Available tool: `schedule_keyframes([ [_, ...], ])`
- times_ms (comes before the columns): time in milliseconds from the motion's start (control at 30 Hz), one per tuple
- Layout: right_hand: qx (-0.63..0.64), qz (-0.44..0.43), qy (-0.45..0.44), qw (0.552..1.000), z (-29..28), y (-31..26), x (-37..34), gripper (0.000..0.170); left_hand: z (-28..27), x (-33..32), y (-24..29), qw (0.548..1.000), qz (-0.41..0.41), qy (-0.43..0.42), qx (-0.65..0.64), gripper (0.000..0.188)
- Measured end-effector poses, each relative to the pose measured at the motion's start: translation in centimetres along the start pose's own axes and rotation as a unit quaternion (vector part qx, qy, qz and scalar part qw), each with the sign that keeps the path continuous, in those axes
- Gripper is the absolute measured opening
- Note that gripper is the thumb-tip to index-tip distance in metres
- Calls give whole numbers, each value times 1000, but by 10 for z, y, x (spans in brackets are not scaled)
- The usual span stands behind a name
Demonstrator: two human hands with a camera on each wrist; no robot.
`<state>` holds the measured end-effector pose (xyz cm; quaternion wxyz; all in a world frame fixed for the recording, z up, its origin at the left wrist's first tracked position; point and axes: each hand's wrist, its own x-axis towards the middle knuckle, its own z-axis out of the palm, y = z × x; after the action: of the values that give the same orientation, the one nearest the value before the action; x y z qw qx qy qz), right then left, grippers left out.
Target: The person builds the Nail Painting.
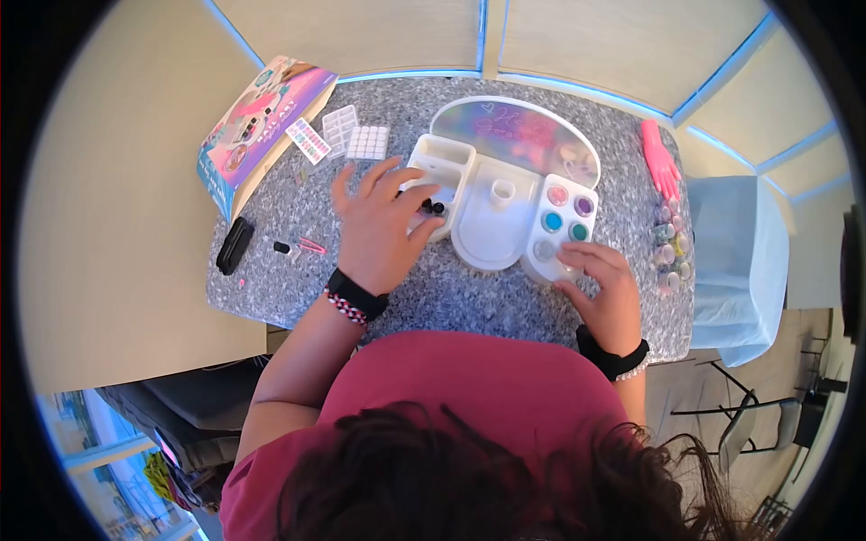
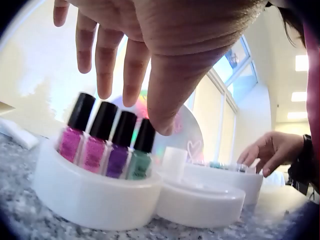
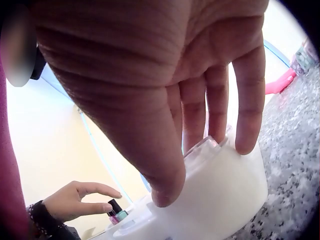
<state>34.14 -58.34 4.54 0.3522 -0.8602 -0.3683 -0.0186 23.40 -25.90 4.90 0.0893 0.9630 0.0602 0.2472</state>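
A white three-part organizer (image 1: 483, 243) stands on the speckled table. My left hand (image 1: 377, 236) hovers over its left part, fingers spread and holding nothing. Under it, the left wrist view shows several black-capped nail polish bottles (image 2: 103, 157), pink, purple and green, upright in a round-ended compartment; the thumb is close to the green bottle's cap (image 2: 145, 135). With fingers mostly straight, my right hand (image 1: 612, 293) rests at the near end of the right part, which holds several glitter pots (image 1: 552, 221). Its thumb and fingertips touch the white wall (image 3: 220, 195) and rim.
An iridescent arched panel (image 1: 514, 135) rises behind the organizer. To the left are a colorful box (image 1: 257, 126), white trays (image 1: 367, 142), a nail sheet (image 1: 308, 141), a black case (image 1: 235, 245) and pink tweezers (image 1: 312, 245). A pink hand model (image 1: 660, 160) and small jars (image 1: 667, 252) lie right.
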Motion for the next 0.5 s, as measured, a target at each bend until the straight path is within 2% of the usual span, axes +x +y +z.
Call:
schedule_keyframes([
  [67,-14,-6,0,1000,0,0,1,43,-9,-6,-7,999,-20,22,-16,38],
  [133,-11,-8,-4,1000,-1,0,2,43,-30,-16,-26,989,-96,75,88,50],
  [200,-7,-10,-6,1000,-1,0,3,44,-50,-36,-54,970,-153,111,153,50],
  [233,-4,-5,-9,1000,-1,0,4,44,-58,-48,-67,969,-155,109,156,50],
  [300,1,-2,-11,1000,-2,0,5,44,-68,-72,-89,937,-242,86,238,44],
  [333,-4,-2,-13,1000,-3,1,6,44,-71,-81,-96,936,-243,86,240,44],
  [400,-7,-3,-16,1000,-4,2,7,44,-73,-95,-105,924,-315,3,216,37],
  [500,-13,-3,-20,1000,-6,1,9,43,-69,-99,-103,924,-341,-11,172,28],
])
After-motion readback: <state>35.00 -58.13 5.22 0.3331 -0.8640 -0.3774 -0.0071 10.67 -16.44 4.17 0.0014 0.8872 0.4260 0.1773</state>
